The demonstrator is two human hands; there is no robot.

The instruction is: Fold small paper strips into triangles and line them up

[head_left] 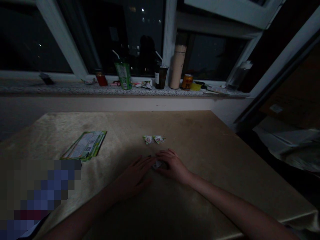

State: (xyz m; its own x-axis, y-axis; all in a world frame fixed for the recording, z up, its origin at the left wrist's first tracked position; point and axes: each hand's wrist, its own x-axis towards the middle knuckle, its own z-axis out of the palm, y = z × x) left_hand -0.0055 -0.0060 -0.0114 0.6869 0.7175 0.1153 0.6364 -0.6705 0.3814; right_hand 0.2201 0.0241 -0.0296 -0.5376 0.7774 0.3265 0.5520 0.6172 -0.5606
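A small pale piece (156, 164), seemingly folded paper, lies on the table between my hands. My right hand (175, 166) curves around it from the right, thumb on the near side and fingers on the far side. My left hand (136, 175) rests flat with its fingers stretched out, the fingertips reaching the piece's left edge. Just beyond the hands, two small green-and-white folded paper triangles, one on the left (148, 139) and one on the right (159, 139), lie side by side. Dim light and my fingers hide part of the pale piece.
Printed green leaflets (86, 145) lie on the left of the cloth-covered table (195, 133). Along the windowsill (150, 91) stand a green carton (123, 75), a dark cup with a straw (161, 77), a pinkish flask (177, 68) and a golden can (187, 82).
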